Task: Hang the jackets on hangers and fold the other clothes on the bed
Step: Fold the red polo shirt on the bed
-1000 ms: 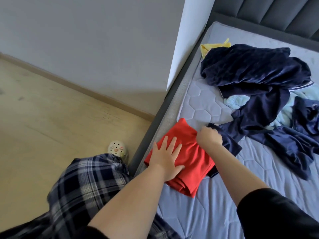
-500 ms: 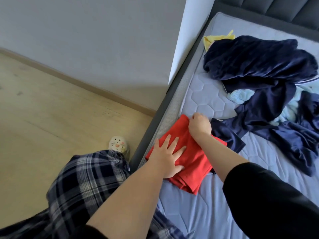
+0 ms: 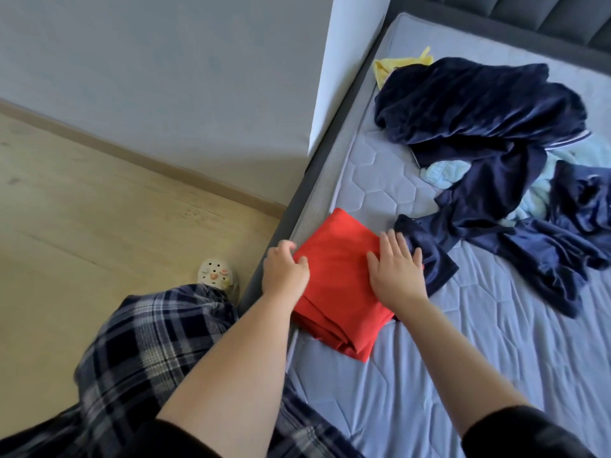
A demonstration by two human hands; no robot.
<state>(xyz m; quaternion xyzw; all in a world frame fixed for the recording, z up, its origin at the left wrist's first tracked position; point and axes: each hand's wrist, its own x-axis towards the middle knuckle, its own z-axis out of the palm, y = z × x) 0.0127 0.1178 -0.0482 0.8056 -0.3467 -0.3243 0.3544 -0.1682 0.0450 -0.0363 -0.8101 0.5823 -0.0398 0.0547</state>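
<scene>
Folded red garment on the mattress, right at its left border, just off the centre of view toward 4 o'clock. A thick rectangle, with stacked layers showing at its 6 o'clock end.

Right hand flat on the garment's 3 o'clock side, palm down, fingers straight and spread, grasping nothing. Fingertips near the 1 o'clock corner, beside a dark blue piece lying against the red fold there; contact with it too close to call.

Left hand at the garment's 9 o'clock edge, over the mattress border, fingers curled inward. Cannot tell whether cloth is pinched inside the curl or only touched.

Toward 2 o'clock from the red fold, a rumpled heap of dark blue clothes, unfolded, trailing down to 3 o'clock of the view. Pale blue cloth partly buried under it. Yellow cloth peeking out at the heap's 11 o'clock. Dark padded headboard across 1 o'clock of the view.

Dark bed frame running alongside the mattress from 7 toward 1 o'clock. Wooden floor at 9 o'clock, grey wall at 11 o'clock. Plaid trousers at 7 o'clock, and a pale clog with small charms showing past the hem, just beside the frame.
</scene>
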